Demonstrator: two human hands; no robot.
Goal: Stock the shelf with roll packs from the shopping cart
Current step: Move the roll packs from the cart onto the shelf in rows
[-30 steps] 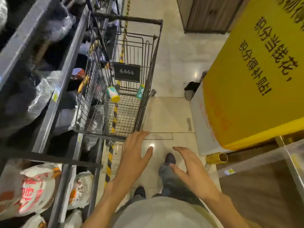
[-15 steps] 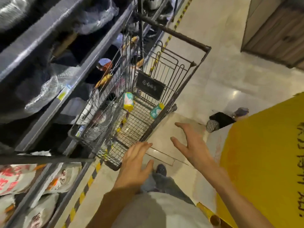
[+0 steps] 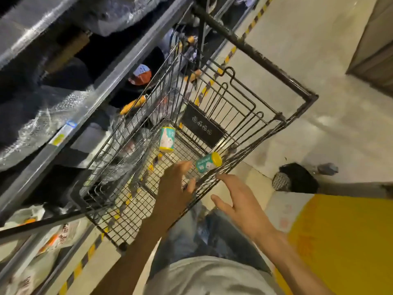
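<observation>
Inside the cart (image 3: 214,116), two roll packs lie apart: one (image 3: 167,139) near its middle, one (image 3: 208,162) against the near wall. Left hand (image 3: 176,188) and right hand (image 3: 240,206) hover spread, holding nothing.

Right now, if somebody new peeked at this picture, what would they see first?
Probably the big wire shopping cart in the middle, parked beside the shelf on the left. Two small teal and yellow roll packs lie in it: the far pack near the middle and the near pack against its right side. The left hand reaches into the cart, the right hand hovers just outside, both open.
</observation>
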